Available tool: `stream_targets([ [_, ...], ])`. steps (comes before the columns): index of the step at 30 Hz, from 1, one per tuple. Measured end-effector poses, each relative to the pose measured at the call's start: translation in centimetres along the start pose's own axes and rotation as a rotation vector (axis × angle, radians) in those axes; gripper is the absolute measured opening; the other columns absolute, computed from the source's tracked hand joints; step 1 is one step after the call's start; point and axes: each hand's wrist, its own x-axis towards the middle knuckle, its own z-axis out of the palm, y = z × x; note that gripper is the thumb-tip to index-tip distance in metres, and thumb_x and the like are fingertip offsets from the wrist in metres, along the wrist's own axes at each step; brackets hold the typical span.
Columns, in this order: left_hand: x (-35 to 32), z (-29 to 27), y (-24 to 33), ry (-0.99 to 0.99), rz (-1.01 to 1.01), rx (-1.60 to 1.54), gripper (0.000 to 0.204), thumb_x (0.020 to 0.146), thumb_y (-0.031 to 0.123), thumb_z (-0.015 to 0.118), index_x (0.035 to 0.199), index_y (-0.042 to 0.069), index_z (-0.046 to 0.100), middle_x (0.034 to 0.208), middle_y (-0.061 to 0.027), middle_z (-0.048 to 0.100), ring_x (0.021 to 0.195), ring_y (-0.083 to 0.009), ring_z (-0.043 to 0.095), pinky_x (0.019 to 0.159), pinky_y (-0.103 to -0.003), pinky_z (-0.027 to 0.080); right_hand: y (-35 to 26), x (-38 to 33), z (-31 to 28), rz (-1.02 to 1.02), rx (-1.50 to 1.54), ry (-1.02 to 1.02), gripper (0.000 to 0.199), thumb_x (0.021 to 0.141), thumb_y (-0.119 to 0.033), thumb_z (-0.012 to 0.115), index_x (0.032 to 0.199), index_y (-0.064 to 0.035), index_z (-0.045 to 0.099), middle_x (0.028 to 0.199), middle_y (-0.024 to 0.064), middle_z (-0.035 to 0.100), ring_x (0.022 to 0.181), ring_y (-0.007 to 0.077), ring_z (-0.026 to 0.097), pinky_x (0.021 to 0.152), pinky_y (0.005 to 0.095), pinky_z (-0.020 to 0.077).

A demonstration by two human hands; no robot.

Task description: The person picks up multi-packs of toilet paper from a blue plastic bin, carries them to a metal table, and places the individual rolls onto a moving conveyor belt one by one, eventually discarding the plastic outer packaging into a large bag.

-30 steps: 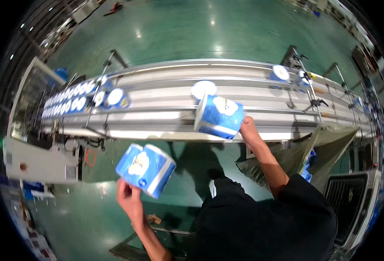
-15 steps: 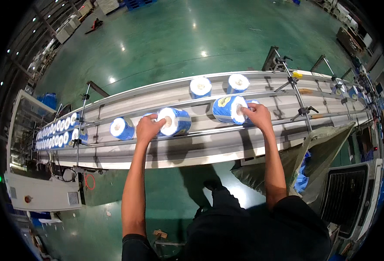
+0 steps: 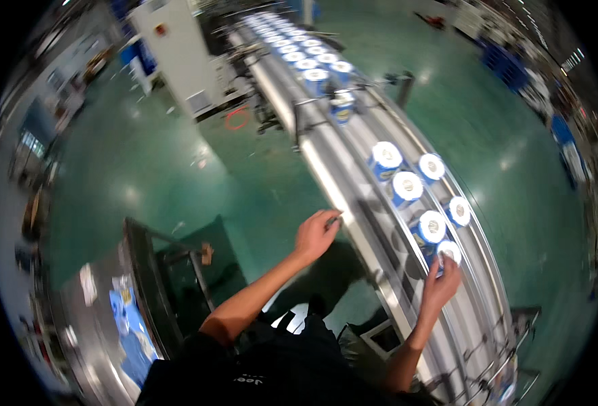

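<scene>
A long steel conveyor (image 3: 353, 203) runs from the upper middle down to the lower right. It carries blue-and-white wrapped rolls standing on end, such as one roll (image 3: 405, 188) and another roll (image 3: 430, 227). My right hand (image 3: 441, 284) reaches over the belt and touches the nearest roll (image 3: 447, 252) from below. My left hand (image 3: 318, 233) hangs beside the near rail of the conveyor, fingers loosely curled, holding nothing.
A white machine cabinet (image 3: 177, 47) stands at the conveyor's far end, with more rolls (image 3: 305, 54) queued there. A steel table with blue packs (image 3: 126, 318) sits at the lower left. Green floor (image 3: 143, 169) surrounds everything.
The view has swung left, so the conveyor now runs diagonally. My left hand has come off the roll it set on the belt; my right hand stays by a roll.
</scene>
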Motion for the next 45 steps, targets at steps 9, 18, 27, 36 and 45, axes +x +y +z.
stream_targets([
  [9, -40.6, -22.5, -10.5, 0.778, -0.601, 0.195, 0.019, 0.095, 0.006, 0.062, 0.11, 0.0, 0.072, 0.103, -0.0153, 0.072, 0.093, -0.0242, 0.071, 0.082, -0.035, 0.054, -28.5, -14.7, 1.2, -0.498, 1.055, -0.944, 0.014, 0.095, -0.009, 0.067, 0.104, 0.0001, 0.073, 0.097, 0.0159, 0.071, 0.091, 0.0304, 0.069, 0.083, 0.0384, 0.0532],
  [18, -64.5, -33.0, -17.2, 1.411, -1.125, 0.472, 0.023, 0.092, 0.004, 0.064, 0.114, 0.002, 0.069, 0.102, -0.0153, 0.069, 0.089, -0.0288, 0.069, 0.082, -0.037, 0.054, -56.2, -32.9, -4.2, -1.227, 1.173, -1.634, 0.014, 0.094, -0.005, 0.066, 0.105, 0.0016, 0.072, 0.098, 0.0164, 0.071, 0.092, 0.0327, 0.068, 0.082, 0.037, 0.053],
  [27, -60.0, -48.0, -27.6, 1.03, -0.78, 0.676, 0.04, 0.083, 0.015, 0.075, 0.123, 0.016, 0.068, 0.122, -0.0194, 0.06, 0.114, -0.0398, 0.057, 0.096, -0.047, 0.048, -77.4, -49.3, 3.1, -1.468, 1.186, -1.005, 0.05, 0.088, -0.018, 0.073, 0.131, 0.0027, 0.057, 0.12, 0.0243, 0.062, 0.112, 0.0441, 0.057, 0.099, 0.0535, 0.0438],
  [36, -58.9, -48.3, -27.0, 0.737, -0.942, 0.646, 0.061, 0.076, 0.031, 0.08, 0.134, 0.023, 0.064, 0.119, -0.0168, 0.059, 0.118, -0.0345, 0.053, 0.098, -0.045, 0.044, -81.3, -53.7, 11.3, -1.097, 0.701, -1.391, 0.039, 0.102, -0.032, 0.047, 0.112, -0.0036, 0.072, 0.104, 0.0236, 0.071, 0.097, 0.044, 0.067, 0.087, 0.0519, 0.0504],
  [45, -66.2, -44.4, -21.5, 0.583, -0.846, 0.816, 0.053, 0.082, 0.022, 0.073, 0.134, 0.023, 0.063, 0.118, -0.0124, 0.058, 0.119, -0.0321, 0.052, 0.1, -0.042, 0.044, -73.6, -57.2, 9.2, -1.676, 1.505, -0.901, 0.024, 0.099, -0.019, 0.054, 0.1, -0.0036, 0.073, 0.095, 0.0199, 0.069, 0.089, 0.0408, 0.065, 0.079, 0.0493, 0.0512],
])
